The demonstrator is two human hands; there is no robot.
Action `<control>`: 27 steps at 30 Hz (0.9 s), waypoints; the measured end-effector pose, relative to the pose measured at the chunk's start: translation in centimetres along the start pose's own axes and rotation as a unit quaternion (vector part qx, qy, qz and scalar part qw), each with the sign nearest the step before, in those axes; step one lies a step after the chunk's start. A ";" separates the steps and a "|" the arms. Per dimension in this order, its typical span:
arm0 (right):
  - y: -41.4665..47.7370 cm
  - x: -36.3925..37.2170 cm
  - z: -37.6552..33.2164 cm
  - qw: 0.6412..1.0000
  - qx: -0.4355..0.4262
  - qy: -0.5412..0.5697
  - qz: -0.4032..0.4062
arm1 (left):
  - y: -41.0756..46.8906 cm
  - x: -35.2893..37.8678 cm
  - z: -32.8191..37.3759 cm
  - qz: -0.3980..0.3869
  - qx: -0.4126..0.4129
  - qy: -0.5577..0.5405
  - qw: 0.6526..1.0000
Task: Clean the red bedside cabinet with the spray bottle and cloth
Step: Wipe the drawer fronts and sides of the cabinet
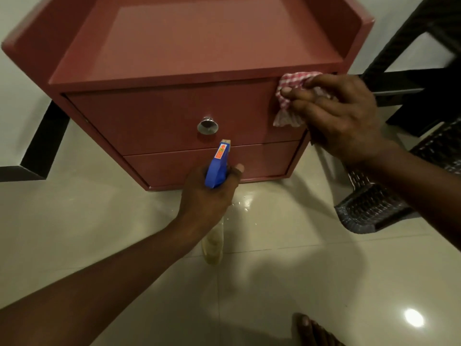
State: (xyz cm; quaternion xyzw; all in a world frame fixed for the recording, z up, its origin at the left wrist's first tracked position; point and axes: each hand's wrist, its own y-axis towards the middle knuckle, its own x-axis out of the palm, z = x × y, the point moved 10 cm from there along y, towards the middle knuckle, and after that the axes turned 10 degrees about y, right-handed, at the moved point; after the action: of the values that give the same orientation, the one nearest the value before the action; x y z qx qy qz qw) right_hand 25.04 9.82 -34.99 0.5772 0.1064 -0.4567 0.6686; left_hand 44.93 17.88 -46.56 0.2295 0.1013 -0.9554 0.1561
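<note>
Fingers (309,94) of the right hand (341,116) are curled around a bunched red-and-white checked cloth (290,96), pressing it against the top right corner of the upper drawer front (162,116). Fingers (237,171) of the left hand (207,193) are wrapped around the neck of the spray bottle (216,171). Its blue trigger head points at the cabinet front, just below the knob (207,125), and its clear body hangs beneath the hand.

The red bedside cabinet (174,58) stands directly on the floor (99,233), in front of the person. Its top is a flat, recessed surface with raised edges on three sides.

The floor is glossy cream tile, with a bright light reflection at lower right. A white wall (22,96) stands behind the cabinet, with black skirting (45,146) along its base. A dark woven chair (374,208) stands just beside the cabinet on the right. A bare foot (311,330) shows at the bottom edge.

Count:
- Cabinets: one.
- Drawer fronts: two, upper and lower (199,163).
- Metal knobs visible: one.
- Cloths: one.
- Spray bottles: one.
- Hands: two.
</note>
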 end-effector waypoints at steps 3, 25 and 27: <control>-1.7 1.5 0.8 1.000 0.025 0.006 -0.001 | 0.1 0.7 0.1 -0.008 -0.004 0.002 1.000; -12.0 14.7 -5.1 0.918 0.101 0.187 -0.334 | 0.5 0.9 0.2 0.006 -0.005 0.002 1.000; -10.7 14.3 -5.4 0.903 0.145 0.254 -0.314 | 0.6 0.8 0.4 0.014 -0.006 -0.008 1.000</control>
State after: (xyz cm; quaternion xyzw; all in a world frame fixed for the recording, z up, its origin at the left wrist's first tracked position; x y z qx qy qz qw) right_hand 27.28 8.43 -53.42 0.7009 0.3808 -0.4912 0.3499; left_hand 44.26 17.04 -46.70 0.2228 0.1026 -0.9541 0.1716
